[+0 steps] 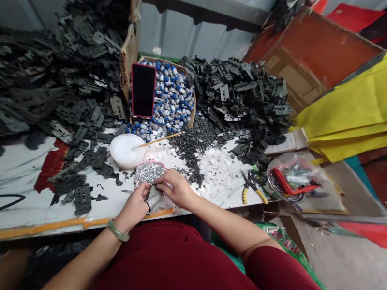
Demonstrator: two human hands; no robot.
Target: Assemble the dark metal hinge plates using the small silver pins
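Note:
My left hand (138,205) and my right hand (176,188) meet at the table's front edge, fingers closed on a small grey part (154,196). What kind of part it is I cannot make out, as the fingers hide much of it. Just beyond them sits a pink-rimmed dish (150,171) full of small shiny metal pins. Behind that is a white bowl (128,151) of pale stuff, with a thin wooden stick (163,139) reaching out to the right. Small black pieces (196,140) and clear-white flat pieces (218,168) lie heaped to the right.
Dark flat slotted parts are piled at the left (37,86) and right (239,88). A phone (143,90) leans on a box of blue-and-white pieces (174,94). Yellow-handled pliers (253,188) lie near the front edge, beside a plastic tub (296,176) of tools.

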